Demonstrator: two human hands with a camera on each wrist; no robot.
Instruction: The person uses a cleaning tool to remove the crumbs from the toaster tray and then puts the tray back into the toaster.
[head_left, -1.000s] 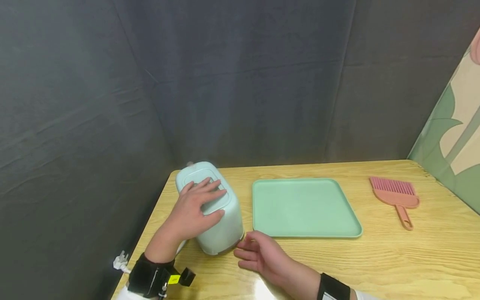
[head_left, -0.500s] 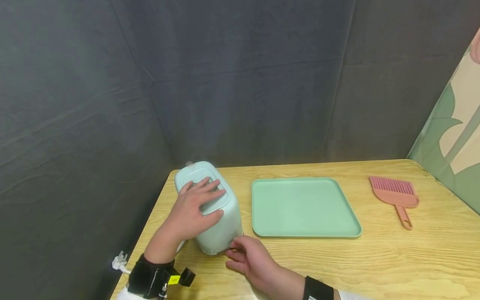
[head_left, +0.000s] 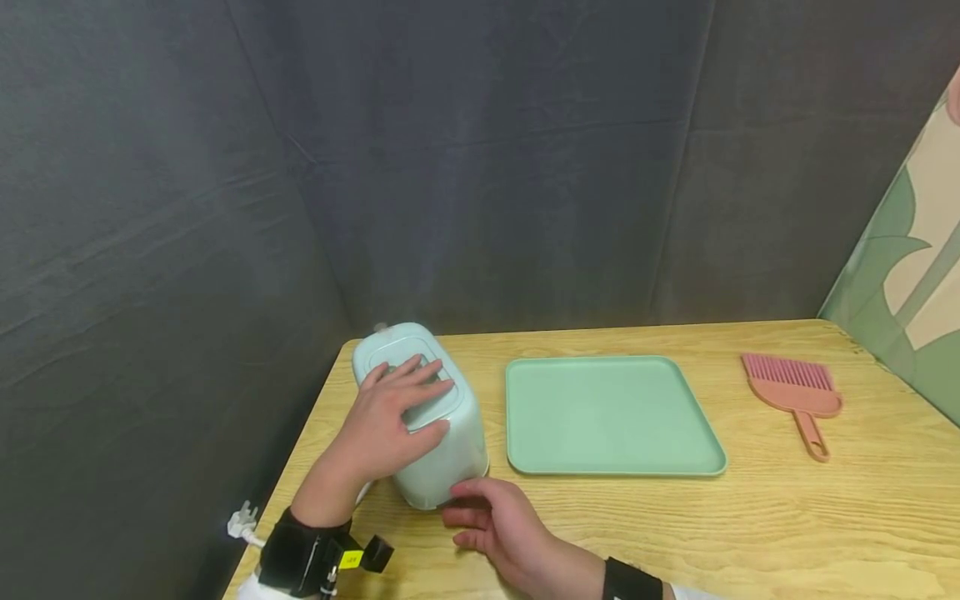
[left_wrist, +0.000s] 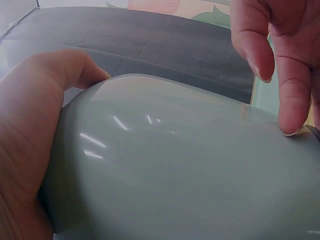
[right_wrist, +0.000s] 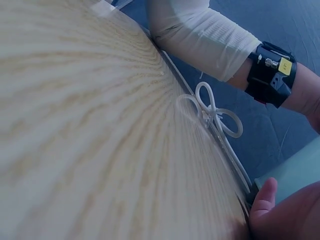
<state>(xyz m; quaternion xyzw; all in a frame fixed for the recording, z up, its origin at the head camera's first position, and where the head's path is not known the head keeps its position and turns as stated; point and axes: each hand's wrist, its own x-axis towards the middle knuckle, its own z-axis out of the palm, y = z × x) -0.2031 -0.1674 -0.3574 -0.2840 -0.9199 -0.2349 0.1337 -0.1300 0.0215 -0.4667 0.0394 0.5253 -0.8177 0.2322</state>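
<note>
A pale blue-green appliance (head_left: pixel 457 446), which looks like a toaster, stands at the table's left side. My left hand (head_left: pixel 386 425) rests on its top with fingers spread and thumb near the edge, partly hiding the top opening. In the left wrist view the left thumb lies over the housing's shoulder. At the near lower end, my right hand (head_left: pixel 506 529) touches the housing with loosely bent fingers. A fingertip meets the glossy shell there in the left wrist view, beside a small dark part (left_wrist: pixel 313 131). The appliance's underside is hidden.
A green tray (head_left: pixel 615 417) lies right of the appliance. Farther right is a pink brush with a dustpan-like head (head_left: pixel 795 392). A white plug (head_left: pixel 243 522) hangs past the left table edge; its bundled cord (right_wrist: pixel 215 112) shows in the right wrist view.
My right hand has moved left along the near lower end of the appliance and now touches it. The left hand and the appliance have kept their places.
</note>
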